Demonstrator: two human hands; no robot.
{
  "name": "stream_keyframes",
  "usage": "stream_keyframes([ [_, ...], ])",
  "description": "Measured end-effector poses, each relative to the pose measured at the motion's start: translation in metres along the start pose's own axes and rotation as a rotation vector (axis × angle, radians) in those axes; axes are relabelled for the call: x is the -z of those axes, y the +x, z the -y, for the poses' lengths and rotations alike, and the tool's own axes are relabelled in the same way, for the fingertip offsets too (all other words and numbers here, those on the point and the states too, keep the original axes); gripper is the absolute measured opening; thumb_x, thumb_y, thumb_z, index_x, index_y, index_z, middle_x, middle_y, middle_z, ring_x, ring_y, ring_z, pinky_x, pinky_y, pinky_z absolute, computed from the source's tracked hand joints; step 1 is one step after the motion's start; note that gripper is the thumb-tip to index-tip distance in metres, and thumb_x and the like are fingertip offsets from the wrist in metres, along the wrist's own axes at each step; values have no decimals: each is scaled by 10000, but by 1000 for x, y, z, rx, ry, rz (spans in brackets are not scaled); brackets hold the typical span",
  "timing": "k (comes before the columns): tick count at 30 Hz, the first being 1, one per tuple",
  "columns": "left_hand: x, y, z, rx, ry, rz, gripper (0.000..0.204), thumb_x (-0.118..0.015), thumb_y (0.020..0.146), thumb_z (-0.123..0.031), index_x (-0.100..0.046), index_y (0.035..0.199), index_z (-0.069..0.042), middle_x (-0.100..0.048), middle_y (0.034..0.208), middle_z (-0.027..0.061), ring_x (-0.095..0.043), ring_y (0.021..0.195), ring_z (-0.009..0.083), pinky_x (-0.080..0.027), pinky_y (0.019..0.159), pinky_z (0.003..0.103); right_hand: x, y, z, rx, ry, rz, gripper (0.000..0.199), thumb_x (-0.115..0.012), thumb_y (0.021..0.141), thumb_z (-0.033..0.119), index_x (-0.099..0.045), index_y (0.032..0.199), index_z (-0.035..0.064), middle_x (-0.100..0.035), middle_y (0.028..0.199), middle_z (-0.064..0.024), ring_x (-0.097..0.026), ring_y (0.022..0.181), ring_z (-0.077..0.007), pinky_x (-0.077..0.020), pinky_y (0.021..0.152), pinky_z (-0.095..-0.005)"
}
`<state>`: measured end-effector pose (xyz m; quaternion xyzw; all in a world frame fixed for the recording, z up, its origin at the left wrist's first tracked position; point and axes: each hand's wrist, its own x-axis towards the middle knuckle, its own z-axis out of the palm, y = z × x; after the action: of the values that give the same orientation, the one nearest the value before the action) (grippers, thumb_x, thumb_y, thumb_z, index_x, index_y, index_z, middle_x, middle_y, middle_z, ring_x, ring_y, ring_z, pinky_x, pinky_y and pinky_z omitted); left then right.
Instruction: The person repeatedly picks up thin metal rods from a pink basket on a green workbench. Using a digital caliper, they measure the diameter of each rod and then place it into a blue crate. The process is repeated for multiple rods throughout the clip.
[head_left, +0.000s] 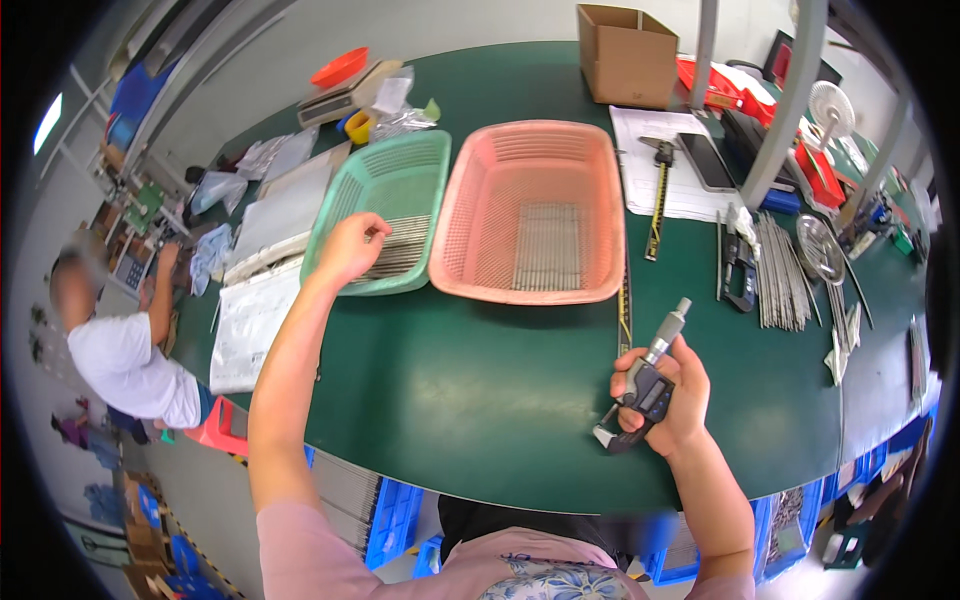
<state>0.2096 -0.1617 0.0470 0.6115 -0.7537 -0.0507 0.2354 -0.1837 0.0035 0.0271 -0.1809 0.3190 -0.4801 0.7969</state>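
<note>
Our right grip [686,402] clamps a grey-black, C-framed metal micrometer [650,392]; our left grip [350,248], closure unclear, seemingly selects thin silver metal rods [406,244] beside it; next calls for pinching.

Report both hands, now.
Left hand: fingers curled over the green basket, near the metal rods; whether it grips one cannot be told.
Right hand: closed around a digital micrometer.

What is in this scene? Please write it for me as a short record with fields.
Left hand: at the rods in the green basket; whether it holds one is unclear
Right hand: holding a micrometer
Pink basket: right of the green one, more rods inside
Table, right side: caliper, phone, loose rods
Other person: far left, white shirt
</note>
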Motion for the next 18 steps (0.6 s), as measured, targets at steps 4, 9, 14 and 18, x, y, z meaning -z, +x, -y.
stream_keyframes([
  [4,-21,16,-95,-157,-102,-40,92,-550,753,-90,-588,772,-9,-599,778,121,-586,705,236,-457,638,330,4,-2,1,-10,-27,9,650,-243,835,553,-524,879,-31,-556,687,-162,-438,387,-185,-370,378,-266],
  [9,-70,45,-144,38,0,388,240,-610,752,-222,-581,741,16,-562,628,108,-549,546,199,-437,494,311,3,-1,-2,-21,-75,6,633,-282,816,561,-519,862,-24,-551,683,-153,-425,376,-174,-370,383,-272],
  [14,-89,61,-143,394,-233,735,256,-632,752,-237,-549,714,2,-472,535,54,-426,391,145,-319,335,287,5,0,1,14,-116,-2,617,-294,812,546,-517,866,-27,-549,680,-148,-430,378,-170,-375,389,-278],
  [18,-85,62,-154,462,-198,744,232,-631,753,-207,-515,726,-8,-452,546,36,-399,411,114,-294,332,267,4,-1,2,5,-129,12,600,-301,817,525,-525,867,-30,-554,678,-144,-436,379,-164,-382,392,-271],
])
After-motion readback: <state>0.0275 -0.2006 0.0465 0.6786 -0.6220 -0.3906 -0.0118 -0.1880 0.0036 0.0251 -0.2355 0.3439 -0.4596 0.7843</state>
